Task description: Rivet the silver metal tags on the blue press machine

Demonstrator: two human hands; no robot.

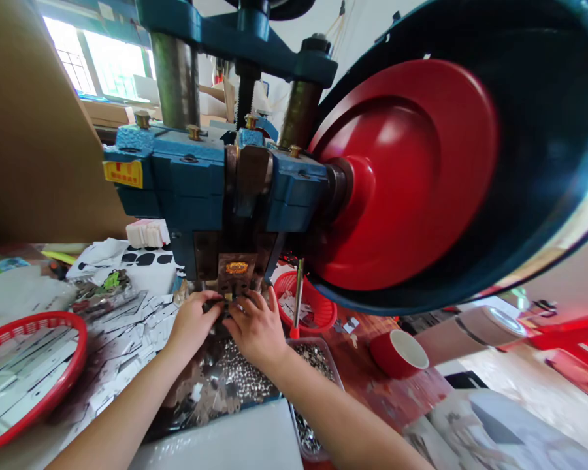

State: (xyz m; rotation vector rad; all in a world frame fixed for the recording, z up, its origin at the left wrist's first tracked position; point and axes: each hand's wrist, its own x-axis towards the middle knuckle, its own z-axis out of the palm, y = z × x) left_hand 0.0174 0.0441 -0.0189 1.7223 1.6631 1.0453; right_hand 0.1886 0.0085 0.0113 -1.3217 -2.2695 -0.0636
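A blue bench press (186,189) fills the middle of the view, and both hands are at the foot of its ram (236,269). My left hand (195,321) reaches in from the left, with thumb and forefinger pinched together at the tooling. Close beside it, my right hand (259,329) curls its fingers in at the same spot. Whatever lies between the fingertips is too small and hidden to make out. Below the hands are many small shiny metal pieces (247,378) and flat metal tabs (210,398).
A large red flywheel (411,176) juts out to the right. Flat metal strips (122,339) lie left, beside a red basket (81,339) of strips. Another red basket (326,313) stands behind my right hand. A clear tray (336,369), red cup (389,356) and pink bottle (451,339) are to the right.
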